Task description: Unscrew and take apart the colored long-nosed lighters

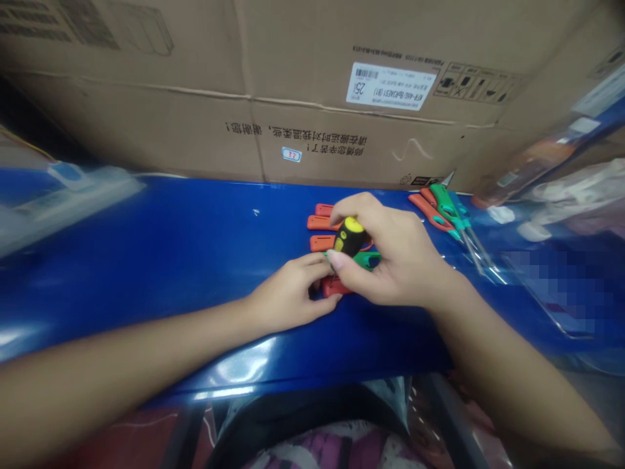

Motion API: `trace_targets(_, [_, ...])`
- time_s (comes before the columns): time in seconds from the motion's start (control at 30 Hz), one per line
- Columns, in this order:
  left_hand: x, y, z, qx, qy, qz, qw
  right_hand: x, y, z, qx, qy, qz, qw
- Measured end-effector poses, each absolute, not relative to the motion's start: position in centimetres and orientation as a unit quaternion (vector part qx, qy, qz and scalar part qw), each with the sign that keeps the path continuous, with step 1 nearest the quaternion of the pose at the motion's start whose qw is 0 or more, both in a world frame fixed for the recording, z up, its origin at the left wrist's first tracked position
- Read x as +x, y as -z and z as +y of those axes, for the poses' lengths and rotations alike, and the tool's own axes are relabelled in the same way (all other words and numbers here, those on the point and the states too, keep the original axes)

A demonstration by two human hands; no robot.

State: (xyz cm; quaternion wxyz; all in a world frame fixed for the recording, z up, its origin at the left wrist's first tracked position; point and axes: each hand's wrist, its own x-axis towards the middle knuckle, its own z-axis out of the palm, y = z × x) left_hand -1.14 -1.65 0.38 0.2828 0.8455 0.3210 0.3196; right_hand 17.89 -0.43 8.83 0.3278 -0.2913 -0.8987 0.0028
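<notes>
My right hand (403,257) is closed round a short black and yellow screwdriver (347,238), which is tilted with its shaft pointing down. Under it, a red lighter (336,287) with a long-nosed shape lies on the blue table, and the screwdriver's tip is at its handle. The fingers of my left hand (290,293) grip the handle end of this lighter from the left. Just beyond lie a green lighter (367,260) and several orange-red lighters (321,223) in a row, partly hidden by my right hand.
More orange and green lighters (442,212) with metal tubes are piled at the right. A big cardboard box (195,130) stands along the table's back edge. A clear plastic package (83,198) lies at the left. The blue table (195,247) ends close to my lap.
</notes>
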Motion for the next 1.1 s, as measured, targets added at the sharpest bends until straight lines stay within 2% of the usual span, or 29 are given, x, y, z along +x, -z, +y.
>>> trace_targets(0.13, [-1.1, -0.4, -1.7, 0.845, -0.315, 0.325, 0.286, 18.0, -9.0, -0.5, -0.314, 0.026, -0.88, 0.355])
trace_targets(0.27, [-1.1, -0.5, -1.7, 0.848, -0.314, 0.325, 0.277, 18.2, -9.3, -0.6, -0.306, 0.001, -0.895, 0.326])
trace_targets(0.4, [-1.2, -0.5, -1.6, 0.851, -0.306, 0.325, 0.278, 18.3, -9.3, -0.5, -0.326, 0.039, -0.883, 0.337])
trace_targets(0.87, [-1.2, -0.4, -1.6, 0.851, -0.304, 0.326, 0.278, 18.6, -9.9, -0.5, -0.312, -0.011, -0.896, 0.315])
trace_targets(1.1, [-1.2, -0.4, -1.6, 0.851, -0.314, 0.323, 0.27, 19.1, -10.0, -0.3, -0.328, 0.012, -0.899, 0.29])
